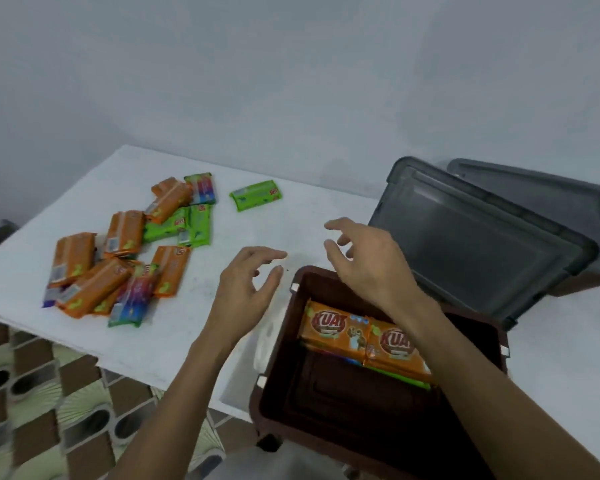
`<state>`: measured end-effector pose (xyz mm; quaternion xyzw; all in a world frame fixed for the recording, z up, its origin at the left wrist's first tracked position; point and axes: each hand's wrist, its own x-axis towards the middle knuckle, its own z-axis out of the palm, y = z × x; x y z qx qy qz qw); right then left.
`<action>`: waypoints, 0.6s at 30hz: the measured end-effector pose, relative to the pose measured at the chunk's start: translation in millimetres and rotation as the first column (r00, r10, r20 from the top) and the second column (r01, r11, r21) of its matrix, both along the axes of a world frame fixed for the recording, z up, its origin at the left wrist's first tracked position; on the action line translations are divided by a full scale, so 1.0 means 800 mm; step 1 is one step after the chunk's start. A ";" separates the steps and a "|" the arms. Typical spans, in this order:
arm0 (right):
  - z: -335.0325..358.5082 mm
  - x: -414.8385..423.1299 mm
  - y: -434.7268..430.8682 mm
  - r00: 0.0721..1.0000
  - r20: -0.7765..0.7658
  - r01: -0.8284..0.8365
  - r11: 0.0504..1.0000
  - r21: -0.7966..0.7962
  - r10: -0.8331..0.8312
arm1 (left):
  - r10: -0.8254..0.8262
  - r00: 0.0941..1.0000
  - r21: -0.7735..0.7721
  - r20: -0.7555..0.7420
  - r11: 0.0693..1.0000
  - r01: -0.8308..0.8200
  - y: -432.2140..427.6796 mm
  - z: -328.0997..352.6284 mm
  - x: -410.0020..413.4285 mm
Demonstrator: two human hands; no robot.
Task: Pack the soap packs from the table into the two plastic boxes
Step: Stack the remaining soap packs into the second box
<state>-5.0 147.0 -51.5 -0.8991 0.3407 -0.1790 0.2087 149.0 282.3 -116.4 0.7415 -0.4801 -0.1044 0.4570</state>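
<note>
Both hands were empty with fingers loosely spread, the left hand (246, 289) over the table (284, 209) and the right hand (368, 265) over the far rim of the brown box (278, 393). Two orange packs (336, 330) lay inside the box against its far wall. A loose pile (125, 251) stayed on the table's left, one green pack (256, 195) apart from it, and a grey lid (482, 244) lay behind the box.

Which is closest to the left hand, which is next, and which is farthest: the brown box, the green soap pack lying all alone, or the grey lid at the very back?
1. The brown box: right beside the left hand, on its right.
2. The lone green soap pack: farther up the table, ahead of the hand.
3. The back grey lid: far right, behind the other lid.
</note>
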 end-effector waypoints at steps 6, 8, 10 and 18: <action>-0.044 0.172 -0.080 0.981 -0.166 -0.097 0.995 0.025 0.100 | 0.158 0.960 0.334 0.229 0.914 -0.231 -0.031 -0.018 0.145; -0.062 0.221 -0.101 0.961 -0.244 -0.129 0.991 0.023 0.130 | 0.158 0.916 0.467 0.369 0.820 -0.330 -0.041 -0.027 0.185; -0.081 0.262 -0.117 0.927 -0.334 -0.167 0.985 0.039 0.170 | 0.103 0.868 0.566 0.486 0.720 -0.402 -0.049 -0.035 0.210; -0.124 0.350 -0.142 0.797 -0.535 -0.287 0.955 0.077 0.282 | -0.040 0.727 0.567 0.686 0.655 -0.499 -0.069 -0.076 0.229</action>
